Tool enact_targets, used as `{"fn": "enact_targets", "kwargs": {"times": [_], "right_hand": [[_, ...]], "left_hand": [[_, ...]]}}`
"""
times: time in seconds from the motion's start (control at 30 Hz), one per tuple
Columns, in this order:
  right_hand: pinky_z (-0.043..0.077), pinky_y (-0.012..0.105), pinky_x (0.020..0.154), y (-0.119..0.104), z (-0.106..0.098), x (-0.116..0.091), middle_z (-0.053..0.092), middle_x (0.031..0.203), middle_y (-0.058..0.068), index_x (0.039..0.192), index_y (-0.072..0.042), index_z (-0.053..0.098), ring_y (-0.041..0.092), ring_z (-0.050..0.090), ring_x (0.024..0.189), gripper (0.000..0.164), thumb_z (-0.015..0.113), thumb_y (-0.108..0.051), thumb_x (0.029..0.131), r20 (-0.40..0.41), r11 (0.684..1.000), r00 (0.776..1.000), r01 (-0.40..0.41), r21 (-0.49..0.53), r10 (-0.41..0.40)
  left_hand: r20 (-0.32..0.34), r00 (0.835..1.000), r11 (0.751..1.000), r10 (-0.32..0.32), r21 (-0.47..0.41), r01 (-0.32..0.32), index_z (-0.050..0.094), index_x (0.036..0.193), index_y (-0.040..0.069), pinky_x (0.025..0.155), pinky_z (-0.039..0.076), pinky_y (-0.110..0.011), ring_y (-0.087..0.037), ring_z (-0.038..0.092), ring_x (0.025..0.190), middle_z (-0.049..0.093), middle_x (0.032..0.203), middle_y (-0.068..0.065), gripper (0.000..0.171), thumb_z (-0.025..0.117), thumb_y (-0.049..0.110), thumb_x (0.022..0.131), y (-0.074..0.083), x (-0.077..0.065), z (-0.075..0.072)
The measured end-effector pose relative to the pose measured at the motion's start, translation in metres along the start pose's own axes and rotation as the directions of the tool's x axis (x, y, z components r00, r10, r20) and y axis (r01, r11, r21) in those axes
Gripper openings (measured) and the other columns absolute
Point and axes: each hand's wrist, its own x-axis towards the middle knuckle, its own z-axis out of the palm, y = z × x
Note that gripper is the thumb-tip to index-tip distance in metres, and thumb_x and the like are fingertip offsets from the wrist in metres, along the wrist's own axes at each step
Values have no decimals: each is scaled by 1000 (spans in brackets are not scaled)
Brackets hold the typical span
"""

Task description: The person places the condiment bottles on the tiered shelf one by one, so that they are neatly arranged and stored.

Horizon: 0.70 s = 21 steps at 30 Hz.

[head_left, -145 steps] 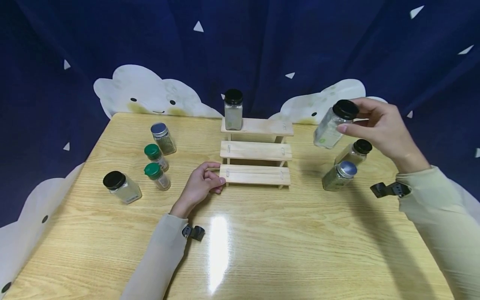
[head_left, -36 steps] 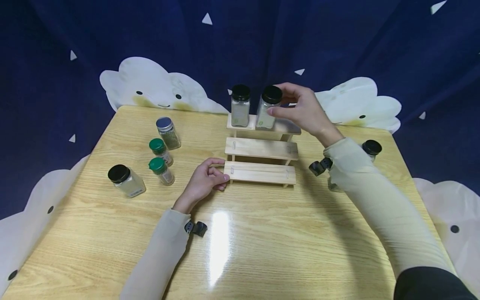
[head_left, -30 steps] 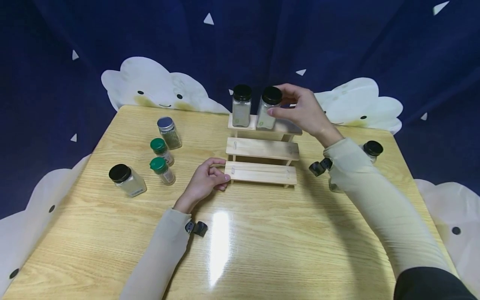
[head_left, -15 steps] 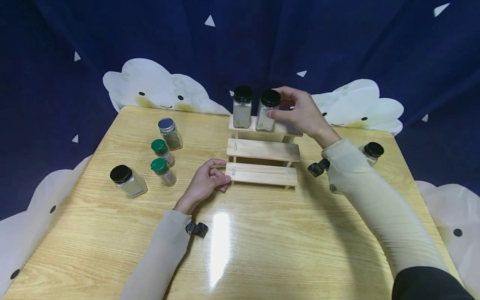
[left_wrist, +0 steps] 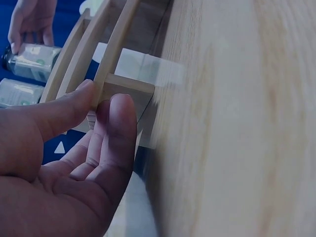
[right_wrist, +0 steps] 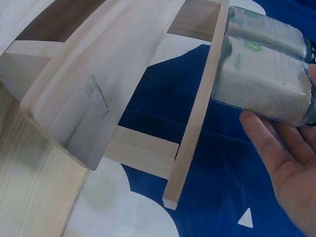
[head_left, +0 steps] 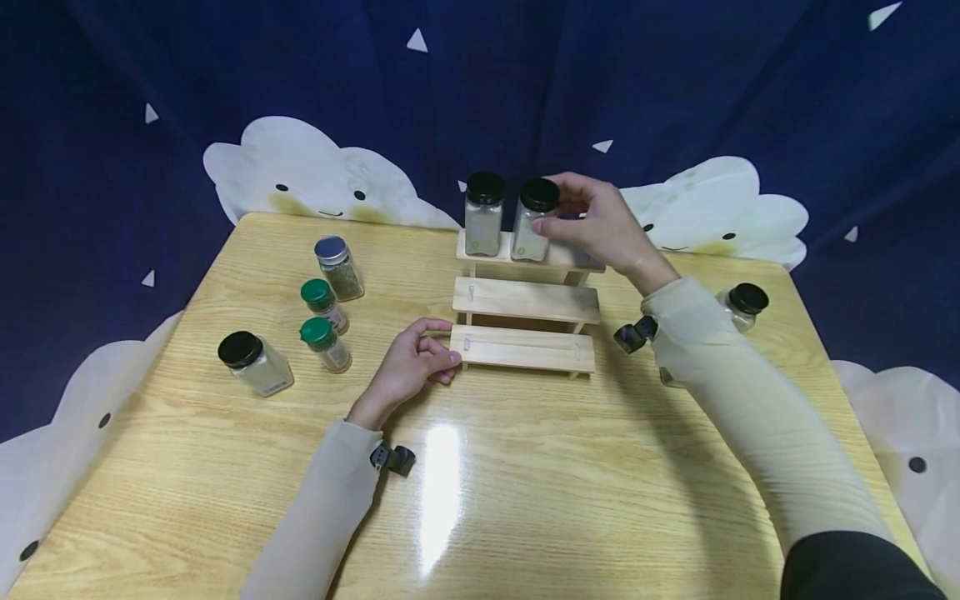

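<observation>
A three-tier wooden shelf rack (head_left: 521, 348) stands at the table's middle. My left hand (head_left: 405, 363) pinches the left end of its lowest tier; in the left wrist view, the thumb and curled fingers close on the board's edge. My right hand (head_left: 611, 233) holds a black-lidded glass spice jar (head_left: 529, 240) upright at the top tier, thumb in front and fingers behind. The right wrist view shows this jar (right_wrist: 264, 81) with its base at the top board and pale powder inside. Just left of it stands a matching jar (head_left: 483, 228).
On the left of the table are a silver-lidded jar (head_left: 341, 271), two green-lidded shakers (head_left: 334, 355) and a black-lidded jar (head_left: 266, 371). Another black-lidded jar (head_left: 741, 307) stands on the right, and a further jar (head_left: 670, 377) is mostly hidden by my right sleeve.
Since the oldest frame, my right hand has carried the jar leftward from the table's right side to the top tier. During the last second it barely shifts. My left hand keeps its grip.
</observation>
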Motion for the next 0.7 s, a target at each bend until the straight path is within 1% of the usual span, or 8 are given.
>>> {"fn": "enact_targets", "kwargs": {"times": [0.37, 0.7], "right_hand": [[54, 29, 92, 1, 0, 1, 75, 120, 8, 132, -2, 71, 24, 68, 103, 40, 83, -7, 94, 11, 999, 1000, -11, 36, 11], [52, 32, 97, 1, -1, 0, 72, 125, 9, 138, -3, 67, 25, 66, 108, 46, 83, -8, 95, 25, 998, 999, -22, 54, 20]], "left_hand": [[6, 1000, 1000, 11, -10, -11, 50, 147, -11, 70, 66, -26, -18, 70, 72, 72, 89, -12, 51, 70, -12, 100, 1, 0, 1], [5, 1000, 1000, 11, -5, -11, 50, 147, -11, 69, 65, -26, -16, 70, 71, 73, 90, -14, 51, 70, -11, 100, -1, 0, 1]]}}
